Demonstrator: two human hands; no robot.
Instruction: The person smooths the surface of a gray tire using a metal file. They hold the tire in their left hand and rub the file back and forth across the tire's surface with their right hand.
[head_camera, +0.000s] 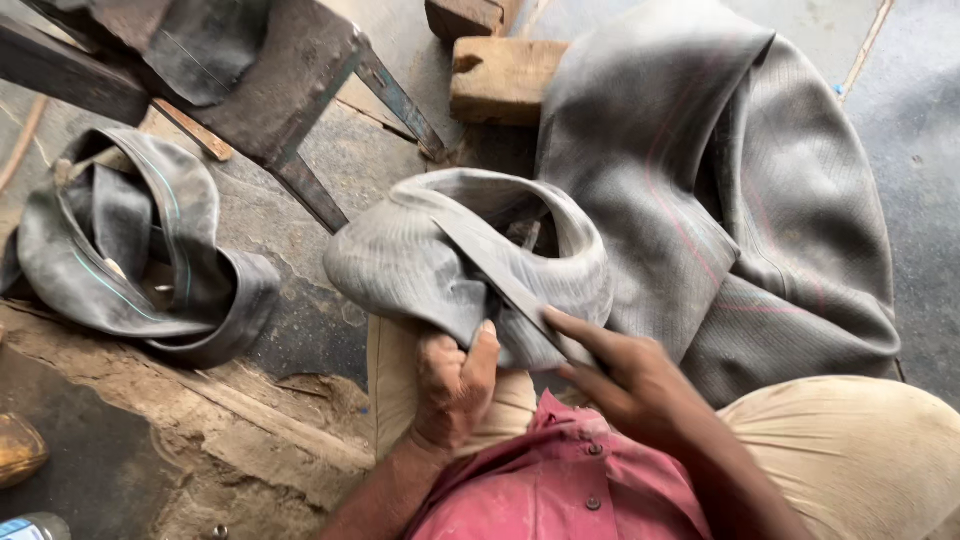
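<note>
A grey, dusty rubber inner tube (440, 255) lies folded across my lap, curled into a loop. My left hand (452, 385) grips its lower edge, thumb up against the rubber. My right hand (625, 385) rests on the tube just to the right, index finger stretched along a flat strip of rubber (500, 270) that runs diagonally over the fold. Whether the right hand holds a tool is hidden. A much larger grey tube (740, 190) with faint pink lines is piled behind it on the right.
Another crumpled dark tube (130, 250) with thin green lines lies on the ground at left. A rusty metal stand (290, 90) stands at top left. Wooden blocks (500, 75) sit at the top centre. Cracked concrete floor (300, 320) lies below.
</note>
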